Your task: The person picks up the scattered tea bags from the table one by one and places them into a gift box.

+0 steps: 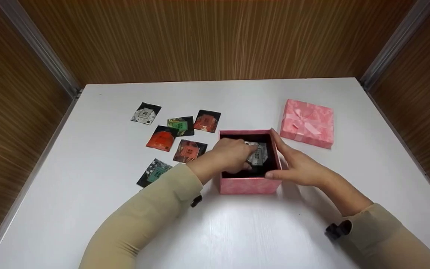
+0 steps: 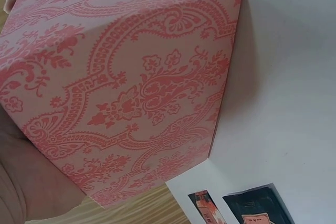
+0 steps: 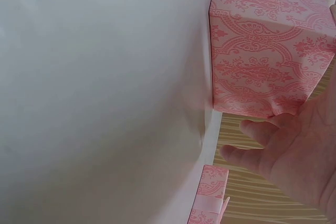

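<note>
A pink patterned gift box [image 1: 250, 185], without its lid, stands on the table with its dark inside showing. My left hand [image 1: 233, 155] reaches over the left rim into it. The index fingertip overlaps a silver-and-black sachet [image 1: 258, 155] inside, with the thumb near its lower left; the other fingers are hidden and I cannot tell if they pinch it. My right hand [image 1: 301, 166] steadies the box's right side, thumb on the front rim and fingers at the far right corner. The right wrist view shows fingers [image 3: 257, 158] reaching past the box wall [image 3: 262, 66].
The pink lid [image 1: 306, 123] with its ribbon bow lies behind and right of the box. Several sachets lie left of it: a silver one [image 1: 146, 113], orange-red ones [image 1: 162, 138] and green ones [image 1: 155, 172]. Wood-grain panels [image 1: 215, 41] border the white table [image 1: 237, 231].
</note>
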A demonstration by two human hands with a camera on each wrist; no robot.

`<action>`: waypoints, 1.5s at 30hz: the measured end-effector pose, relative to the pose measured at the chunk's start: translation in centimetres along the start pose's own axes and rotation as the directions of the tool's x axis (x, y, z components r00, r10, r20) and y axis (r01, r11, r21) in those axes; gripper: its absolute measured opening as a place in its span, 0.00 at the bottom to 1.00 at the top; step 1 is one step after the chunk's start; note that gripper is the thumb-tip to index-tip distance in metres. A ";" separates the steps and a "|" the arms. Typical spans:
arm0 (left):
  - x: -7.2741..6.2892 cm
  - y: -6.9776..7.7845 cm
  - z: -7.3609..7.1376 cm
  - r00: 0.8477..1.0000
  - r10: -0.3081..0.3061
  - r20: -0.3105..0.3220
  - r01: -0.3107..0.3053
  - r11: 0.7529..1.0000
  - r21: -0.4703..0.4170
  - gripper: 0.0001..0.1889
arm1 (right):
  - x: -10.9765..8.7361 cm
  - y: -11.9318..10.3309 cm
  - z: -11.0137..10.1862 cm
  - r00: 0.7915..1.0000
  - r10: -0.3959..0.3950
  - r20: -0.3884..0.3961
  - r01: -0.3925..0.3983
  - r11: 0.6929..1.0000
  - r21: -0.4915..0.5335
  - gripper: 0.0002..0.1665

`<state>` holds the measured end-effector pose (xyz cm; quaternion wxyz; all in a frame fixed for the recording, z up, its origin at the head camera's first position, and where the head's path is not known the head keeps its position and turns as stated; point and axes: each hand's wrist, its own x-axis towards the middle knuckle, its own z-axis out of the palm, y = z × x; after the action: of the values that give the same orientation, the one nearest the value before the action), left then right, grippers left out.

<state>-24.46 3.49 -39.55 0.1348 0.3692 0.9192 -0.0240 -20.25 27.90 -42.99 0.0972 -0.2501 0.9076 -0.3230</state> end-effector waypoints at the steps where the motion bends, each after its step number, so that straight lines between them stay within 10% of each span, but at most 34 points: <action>1: 0.0 0.0 0.0 1.000 -0.001 0.002 0.001 1.000 0.001 0.30 | 0.0 0.0 0.0 1.000 0.001 -0.001 -0.001 1.000 -0.002 0.71; 29: -2.5 -1.1 -2.2 0.998 0.055 -0.041 -0.062 0.977 -0.205 0.34 | 0.0 -0.1 0.2 1.000 0.007 0.011 -0.008 1.000 0.024 0.71; 36: -4.6 -3.1 -3.6 0.962 0.154 -0.225 -0.233 0.894 -0.383 0.29 | 0.0 0.0 0.1 1.000 0.000 -0.002 0.000 1.000 0.025 0.70; 45: -8.5 -7.1 -5.1 0.895 -0.024 -0.445 -0.267 0.770 -0.579 0.27 | 0.0 -0.2 0.0 1.000 0.009 -0.010 -0.009 1.000 0.015 0.71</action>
<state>-24.58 -6.62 -32.76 0.0464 0.3594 0.8541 0.3731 -20.16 27.76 -42.87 0.0962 -0.2436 0.9067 -0.3307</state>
